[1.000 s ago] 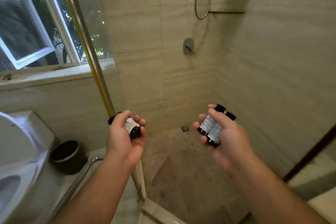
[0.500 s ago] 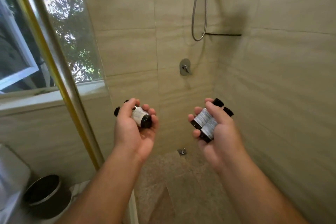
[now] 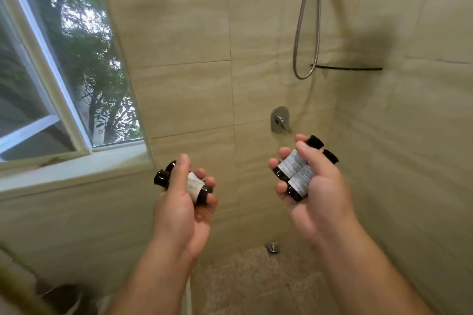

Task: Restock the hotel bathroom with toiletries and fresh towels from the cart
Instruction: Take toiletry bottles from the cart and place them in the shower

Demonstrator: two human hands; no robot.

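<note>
- Beige tiled shower walls (image 3: 192,20) fill the frame, with a window (image 3: 64,59) at the upper left.
- A metal hose (image 3: 298,33) loops down at the upper right. A tap lever (image 3: 280,120) sits on the wall at centre, and a drain (image 3: 272,247) lies in the pebbled floor at lower centre.
- The left hand (image 3: 179,210), left of centre, lies palm up. Its thumb and fingers are curled round the left bottles (image 3: 195,185), small, dark and white-labelled, with two black caps poking out to the left.
- The right hand (image 3: 317,197), right of centre, wraps its fingers round the right bottles (image 3: 294,171). These two lie side by side, caps toward the upper right, just below the tap lever.
</note>
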